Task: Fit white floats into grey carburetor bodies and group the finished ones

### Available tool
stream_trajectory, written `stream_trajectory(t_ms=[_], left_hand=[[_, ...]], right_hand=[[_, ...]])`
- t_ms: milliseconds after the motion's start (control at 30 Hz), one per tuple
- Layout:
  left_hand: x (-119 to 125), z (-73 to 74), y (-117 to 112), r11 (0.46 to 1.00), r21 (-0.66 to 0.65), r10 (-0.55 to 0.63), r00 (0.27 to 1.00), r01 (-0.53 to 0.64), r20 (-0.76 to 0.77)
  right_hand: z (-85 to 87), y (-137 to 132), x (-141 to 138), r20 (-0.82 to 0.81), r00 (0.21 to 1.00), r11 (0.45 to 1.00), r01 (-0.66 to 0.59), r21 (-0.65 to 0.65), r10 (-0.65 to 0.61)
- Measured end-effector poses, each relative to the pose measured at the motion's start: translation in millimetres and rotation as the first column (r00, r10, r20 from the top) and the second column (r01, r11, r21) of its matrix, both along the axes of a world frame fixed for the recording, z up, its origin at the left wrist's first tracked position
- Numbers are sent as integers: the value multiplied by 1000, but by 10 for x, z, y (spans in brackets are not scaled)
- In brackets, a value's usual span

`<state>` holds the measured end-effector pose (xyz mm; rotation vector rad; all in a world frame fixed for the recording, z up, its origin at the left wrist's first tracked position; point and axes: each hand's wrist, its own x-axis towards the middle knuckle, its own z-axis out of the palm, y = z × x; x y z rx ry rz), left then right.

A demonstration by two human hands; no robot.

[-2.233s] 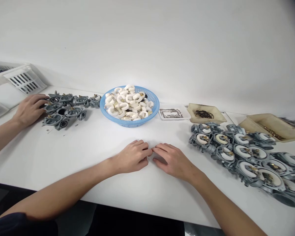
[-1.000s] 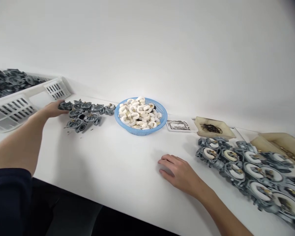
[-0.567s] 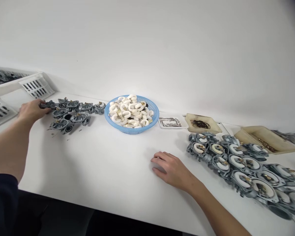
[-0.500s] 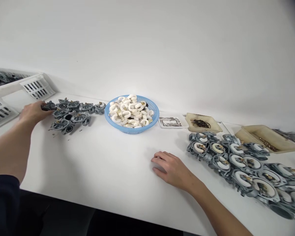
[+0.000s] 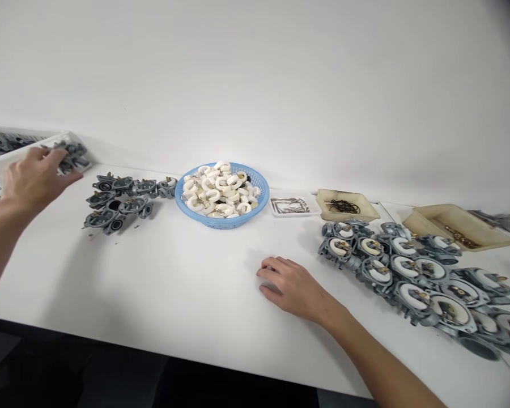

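Note:
My left hand (image 5: 32,178) is raised at the far left, its fingers closed on a grey carburetor body (image 5: 71,155) held over the corner of a white slotted crate (image 5: 0,160). Just to its right a small pile of the same grey carburetor bodies (image 5: 117,201) lies on the white table (image 5: 174,283). My right hand (image 5: 293,286) rests on the table in the middle, palm down, fingers loosely spread and holding nothing.
A blue basket (image 5: 221,222) of white floats (image 5: 216,187) stands behind the middle. To its right are a small white tray of pins (image 5: 291,205), a beige tray of dark rings (image 5: 344,205) and another beige tray (image 5: 459,226). Several carburetors with floats fitted (image 5: 408,266) lie in rows at the right.
My left hand left the table's middle, reached to the grey pile, took one body and lifted it left toward the crate. My right hand has stayed put.

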<state>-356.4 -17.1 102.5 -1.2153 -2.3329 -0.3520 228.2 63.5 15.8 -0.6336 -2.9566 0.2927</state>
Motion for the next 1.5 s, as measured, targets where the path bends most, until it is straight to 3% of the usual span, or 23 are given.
stream_trajectory(t_ms=[67, 133, 200, 267, 333, 400, 433, 467, 500, 567, 633, 700, 833, 933, 1033, 1133, 1167, 1233, 1267, 1300, 1367, 1433, 1500], left_hand=[[281, 269, 140, 976, 214, -22, 992, 48, -122], [698, 544, 261, 946, 230, -183, 961, 230, -208], [1198, 749, 337, 897, 193, -334, 896, 398, -291], [1732, 806, 358, 807, 52, -538, 769, 588, -345], [2266, 693, 325, 618, -117, -765, 561, 778, -316], [2773, 469, 260, 331, -146, -932, 298, 932, -207], [3001, 348, 224, 159, -136, -978, 137, 978, -158], [3204, 238, 191, 36, -129, -992, 19, 991, -127], [3375, 149, 166, -30, -144, -989, -50, 989, -140], [3611, 41, 147, -82, -159, -979, -110, 984, -174], [3717, 9, 167, -71, -178, -980, -102, 981, -173], [3740, 8, 204, -40, -203, -982, -76, 978, -173], [3744, -20, 230, 1, -222, -940, -75, 975, -332], [3766, -104, 213, 3, -179, -906, -73, 984, -418], [3772, -264, 202, -12, -43, -920, -28, 999, -391], [3770, -484, 184, 21, 229, -952, 90, 973, -294], [3773, -556, 175, 46, 330, -963, 130, 943, -237], [3788, -677, 153, 135, 505, -988, 156, 853, 2], [3798, -723, 143, 197, 566, -975, 103, 801, 195], [3809, -760, 137, 272, 612, -912, -3, 743, 410], [3825, -812, 139, 434, 642, -634, -292, 632, 716], [3826, -847, 157, 536, 642, -384, -519, 548, 764], [3805, -872, 183, 593, 638, -256, -637, 491, 727]], right_hand=[[16, -8, -3, 1, 1000, 1000, 1, 2, -1], [41, -10, 1, -12, 1000, 1000, 3, -18, -3], [73, -2, 15, -86, 996, 997, 15, -75, -22], [110, 16, 40, -238, 968, 980, 34, -196, -81], [153, 49, 74, -414, 888, 925, 31, -380, -200], [200, 96, 118, -532, 782, 826, -38, -563, -326], [224, 123, 143, -564, 738, 770, -95, -631, -371], [247, 152, 169, -578, 713, 713, -156, -684, -399], [267, 180, 195, -576, 708, 658, -209, -723, -408], [302, 224, 243, -545, 742, 577, -264, -773, -391], [331, 243, 279, -515, 782, 548, -275, -790, -350], [358, 237, 297, -513, 800, 563, -279, -778, -313], [400, 198, 299, -536, 788, 596, -283, -751, -302], [403, 184, 285, -576, 752, 577, -328, -748, -320], [390, 169, 262, -588, 719, 513, -369, -775, -371], [367, 133, 228, -561, 694, 452, -365, -814, -450], [353, 117, 214, -558, 682, 464, -345, -816, -473], [312, 82, 181, -563, 655, 556, -253, -792, -504], [285, 64, 164, -575, 639, 623, -186, -760, -510], [253, 48, 146, -591, 627, 690, -115, -715, -507], [188, 21, 112, -625, 617, 794, -1, -608, -478], [134, 5, 82, -660, 623, 864, 54, -500, -420], [102, 1, 57, -682, 643, 909, 53, -413, -347]])
